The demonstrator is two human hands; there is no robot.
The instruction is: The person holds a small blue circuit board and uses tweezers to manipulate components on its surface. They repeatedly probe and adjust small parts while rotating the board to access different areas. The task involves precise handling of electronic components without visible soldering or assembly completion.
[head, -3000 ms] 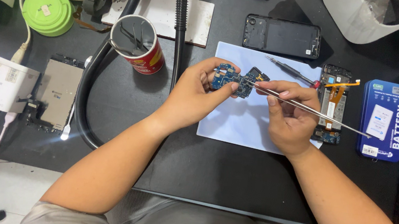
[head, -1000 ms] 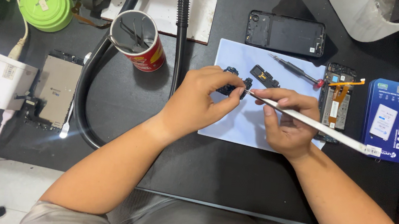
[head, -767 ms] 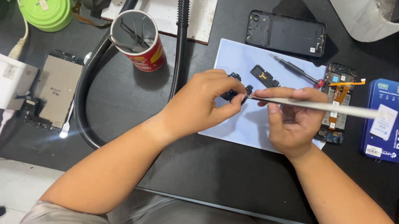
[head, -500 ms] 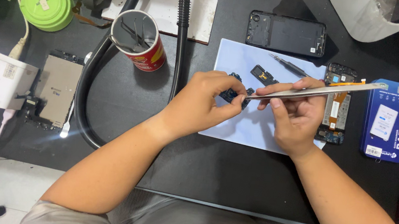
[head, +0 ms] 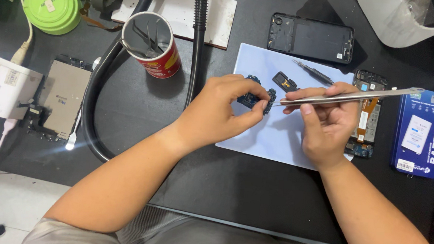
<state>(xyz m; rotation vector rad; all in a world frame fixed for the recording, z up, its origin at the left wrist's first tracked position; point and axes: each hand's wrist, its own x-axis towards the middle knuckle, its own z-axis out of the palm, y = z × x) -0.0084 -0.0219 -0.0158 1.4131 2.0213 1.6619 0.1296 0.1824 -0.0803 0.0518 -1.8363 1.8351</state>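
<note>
- Left hand pinches a small circuit board above the blue mat, frame centre.
- Right hand grips tweezers.
- Red cup, upper left, holds thin tools.

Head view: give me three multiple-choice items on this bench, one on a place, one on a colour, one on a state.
1. Where does the red can of tools stand?
A. on the blue mat
B. on the black table, to the left of the mat
C. on the white board

2. What colour is the round lidded container in the top left corner?
A. green
B. orange
C. black

3. What does the right hand hold?
A. nothing
B. a screwdriver
C. metal tweezers

Answers:
1 B: the can rests on the black table, apart from the blue mat.
2 A: its lid is bright green.
3 C: metal tweezers point at the small circuit board pinched by the left hand.
</note>
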